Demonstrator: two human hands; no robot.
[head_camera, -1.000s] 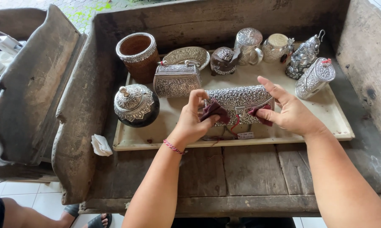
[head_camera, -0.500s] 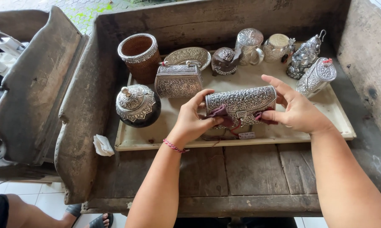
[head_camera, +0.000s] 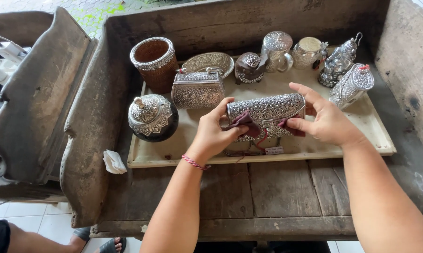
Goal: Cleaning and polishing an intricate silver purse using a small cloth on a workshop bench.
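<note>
Left hand [head_camera: 214, 133] and right hand [head_camera: 324, 122] closed around the two ends of a silver clutch purse [head_camera: 266, 112], with a dark red cloth [head_camera: 249, 125] pinched under the fingers. Held just above the pale tray [head_camera: 375, 140]. Behind it, a smaller silver handbag [head_camera: 197, 90]. To the left, a round lidded pot [head_camera: 152, 117] and a woven cup [head_camera: 154, 62].

the purse [head_camera: 266, 108] is shiny embossed silvery metal with dark red cloth [head_camera: 243, 122] poking out, tray [head_camera: 370, 126] looks matt cream, and the wooden table [head_camera: 286, 187] is rough and weathered
</note>
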